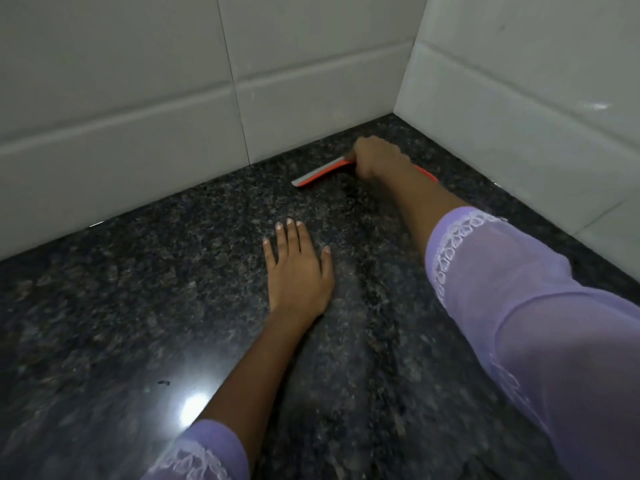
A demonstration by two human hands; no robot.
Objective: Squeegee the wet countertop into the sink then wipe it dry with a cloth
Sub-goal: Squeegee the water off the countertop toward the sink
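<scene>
Granite countertop [138, 306], right hand [375, 157] seemingly gripping squeegee [322, 174]

Hidden and cut-off parts at the counter corner

The right hand [375, 157] covers the middle of the squeegee [322, 174], so its handle cannot be seen; only a grey-and-orange blade end shows at 9 o'clock of the fist and an orange tip at 4 o'clock. The right-hand fingers curl under, out of sight. Both purple sleeves [540, 306] run off the bottom and right edges. The countertop [121, 306] is cut by the left and bottom edges, and a glare patch at 6 o'clock washes out its surface.
</scene>
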